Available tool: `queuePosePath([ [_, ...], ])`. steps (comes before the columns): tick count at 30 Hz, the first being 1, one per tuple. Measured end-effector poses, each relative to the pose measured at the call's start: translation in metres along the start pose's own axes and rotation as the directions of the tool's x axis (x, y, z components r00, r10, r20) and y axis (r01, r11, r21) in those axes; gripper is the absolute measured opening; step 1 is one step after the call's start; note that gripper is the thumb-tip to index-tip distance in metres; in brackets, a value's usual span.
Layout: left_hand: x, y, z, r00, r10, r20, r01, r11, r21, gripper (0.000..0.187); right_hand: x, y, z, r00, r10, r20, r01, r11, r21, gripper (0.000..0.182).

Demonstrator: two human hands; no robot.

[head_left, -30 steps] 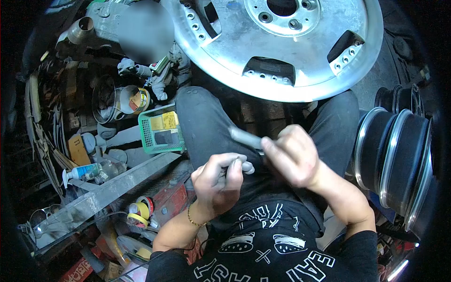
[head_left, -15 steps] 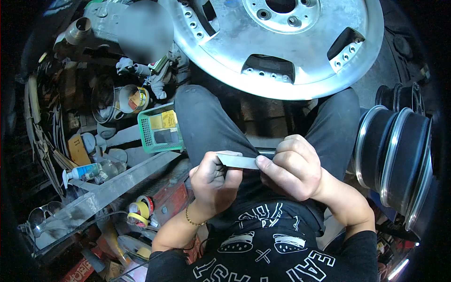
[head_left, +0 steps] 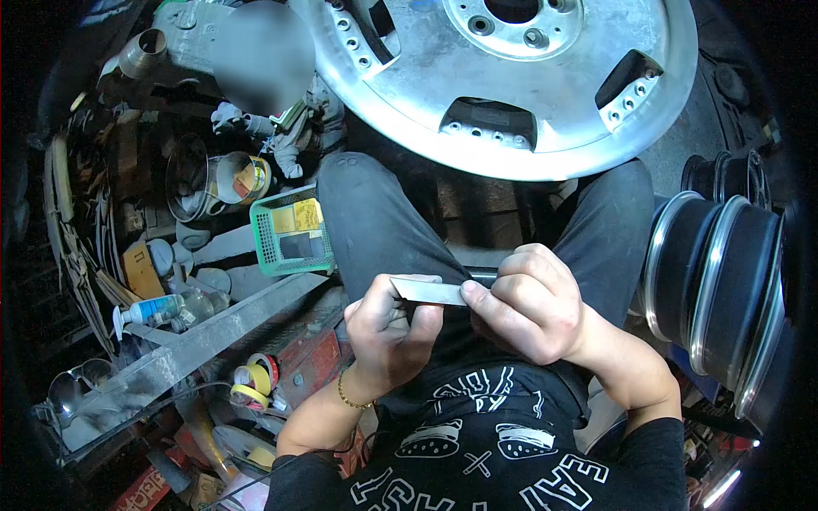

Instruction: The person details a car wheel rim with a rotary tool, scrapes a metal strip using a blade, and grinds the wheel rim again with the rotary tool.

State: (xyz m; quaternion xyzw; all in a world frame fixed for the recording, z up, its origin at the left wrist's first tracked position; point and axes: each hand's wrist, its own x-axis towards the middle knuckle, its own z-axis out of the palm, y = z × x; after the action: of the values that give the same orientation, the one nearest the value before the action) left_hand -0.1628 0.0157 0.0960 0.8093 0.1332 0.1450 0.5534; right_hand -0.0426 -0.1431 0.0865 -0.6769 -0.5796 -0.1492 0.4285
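Grey, flat strip (head_left: 429, 292) with a slanted end spans both hands (head_left: 532, 307).

Green basket (head_left: 268, 260), pump bottle (head_left: 152, 312), yellow tape rolls (head_left: 249, 395), wheel rims (head_left: 720, 294).
Pump bottle lies on its side, far left; wheel rims cluster right.

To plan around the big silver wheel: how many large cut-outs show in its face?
3: left cut-out, bottom cut-out and right cut-out, as the picture shows them. The wheel runs past the top edge, so more may be hidden.
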Motion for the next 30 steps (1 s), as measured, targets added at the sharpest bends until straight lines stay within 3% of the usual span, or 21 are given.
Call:
queuePosePath([
  [3, -0.002, 0.0, 0.002, 1.0, -0.027, 0.0, 0.027, 1.0, -0.01, 0.014, 0.002, 0.0, -0.003, 1.0, -0.003, 0.015, 0.003, 1.0, -0.002, 0.029],
  [5, -0.003, 0.0, 0.008, 0.978, -0.202, -0.045, 0.191, 0.967, -0.168, 0.011, 0.003, 0.0, -0.006, 0.998, 0.008, 0.057, -0.008, 1.0, -0.015, 0.03],
  [6, -0.003, 0.001, 0.01, 0.978, -0.202, -0.044, 0.192, 0.967, -0.168, 0.011, 0.004, -0.001, -0.006, 0.998, 0.009, 0.057, -0.008, 1.0, -0.015, 0.03],
  [8, -0.002, 0.005, 0.015, 0.952, -0.299, -0.069, 0.253, 0.893, -0.373, 0.01, 0.005, -0.001, -0.007, 0.997, 0.034, 0.076, -0.032, 0.999, -0.031, 0.031],
  [12, -0.006, 0.0, 0.016, 0.935, -0.349, -0.068, 0.292, 0.862, -0.414, 0.01, 0.011, -0.004, -0.013, 0.99, 0.062, 0.126, -0.055, 0.997, -0.056, 0.031],
  [14, -0.01, -0.006, 0.016, 0.964, -0.251, -0.09, 0.233, 0.957, -0.173, 0.011, 0.014, -0.009, -0.017, 0.975, 0.104, 0.199, -0.086, 0.991, -0.1, 0.031],
  [20, -0.005, 0.003, 0.017, 0.996, -0.07, -0.046, 0.075, 0.991, 0.108, 0.014, 0.024, -0.018, -0.015, 0.954, 0.197, 0.226, -0.179, 0.979, -0.097, 0.034],
  [24, -0.006, -0.001, 0.019, 0.996, -0.072, -0.054, 0.079, 0.989, 0.128, 0.012, 0.024, -0.016, -0.011, 0.946, 0.215, 0.242, -0.199, 0.976, -0.087, 0.034],
  [26, -0.006, -0.001, 0.018, 0.995, -0.079, -0.064, 0.082, 0.995, 0.054, 0.011, 0.017, -0.011, -0.011, 0.967, 0.136, 0.216, -0.111, 0.986, -0.122, 0.033],
  [30, -0.007, -0.006, 0.02, 0.997, -0.029, -0.066, 0.032, 0.999, 0.036, 0.01, 0.012, -0.008, -0.015, 0.968, 0.108, 0.227, -0.081, 0.989, -0.122, 0.034],
])
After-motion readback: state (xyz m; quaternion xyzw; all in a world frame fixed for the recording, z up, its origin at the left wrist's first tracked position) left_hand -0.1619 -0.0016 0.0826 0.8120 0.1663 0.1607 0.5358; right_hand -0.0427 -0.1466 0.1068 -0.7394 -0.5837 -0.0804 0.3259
